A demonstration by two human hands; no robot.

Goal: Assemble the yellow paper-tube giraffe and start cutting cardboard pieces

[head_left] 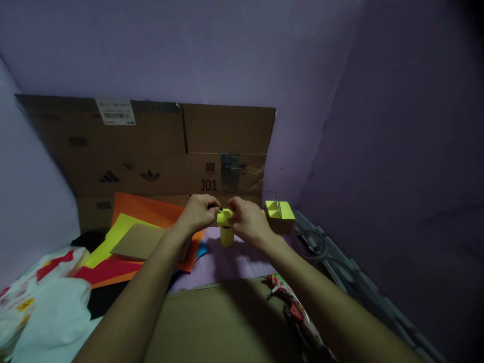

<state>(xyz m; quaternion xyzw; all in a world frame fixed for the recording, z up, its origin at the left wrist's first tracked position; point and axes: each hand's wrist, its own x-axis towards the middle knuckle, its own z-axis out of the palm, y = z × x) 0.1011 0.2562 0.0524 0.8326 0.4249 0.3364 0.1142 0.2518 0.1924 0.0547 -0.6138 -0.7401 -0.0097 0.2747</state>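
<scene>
My left hand (202,210) is closed in a pinch at the left end of a yellow paper piece (224,217). A tiny dark spot shows at its fingertips, too small to name. My right hand (247,220) grips the same piece from the right, its fingers bent over the edge. Just under the piece, a yellow cylinder (227,237) stands upright on the purple surface; whether the two are joined I cannot tell. To the right of my right hand sits a small box (280,225) with yellow compartments on top.
Orange (145,205), yellow and red sheets lie at left under a brown card (138,241). White plastic bags (53,312) are at the lower left. A large cardboard panel (227,131) leans behind. Scissors (297,311) and a patterned strip rest on the front cardboard (200,322). A cable (309,244) coils at right.
</scene>
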